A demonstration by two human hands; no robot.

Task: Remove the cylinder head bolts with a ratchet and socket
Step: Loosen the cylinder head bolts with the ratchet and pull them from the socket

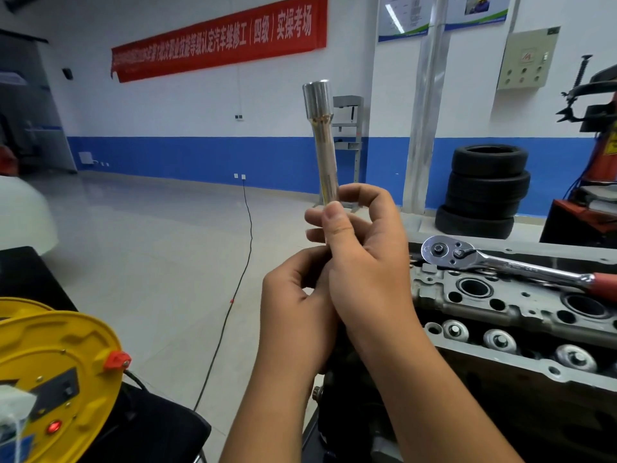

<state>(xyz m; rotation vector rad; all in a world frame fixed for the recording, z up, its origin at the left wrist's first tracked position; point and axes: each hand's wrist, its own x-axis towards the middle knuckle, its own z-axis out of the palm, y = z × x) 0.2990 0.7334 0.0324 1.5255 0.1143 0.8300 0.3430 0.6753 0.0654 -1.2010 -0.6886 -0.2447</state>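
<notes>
A yellow plastic cable reel (56, 369) sits near left. The left hand (293, 305) and right hand (364, 259) grasp an upright, shiny steel socket (322, 135). Right, a chrome ratchet (500, 265) lies on the grey cylinder head (500, 305).

Both hands raised together mid-frame, right hand (364, 262) and left hand (297, 312) gripping a long chrome socket extension (323, 145) held upright; open air all round its top. Right of hands: grey metal cylinder head (500, 305), its top face partly blocked by a chrome ratchet with red handle (500, 262) lying across the far edge. Near row of round valve caps is uncovered, reachable from above. Left and low: yellow cable reel (56, 372) crowds that corner. Bare tiled floor (150, 255) between reel and hands.
</notes>
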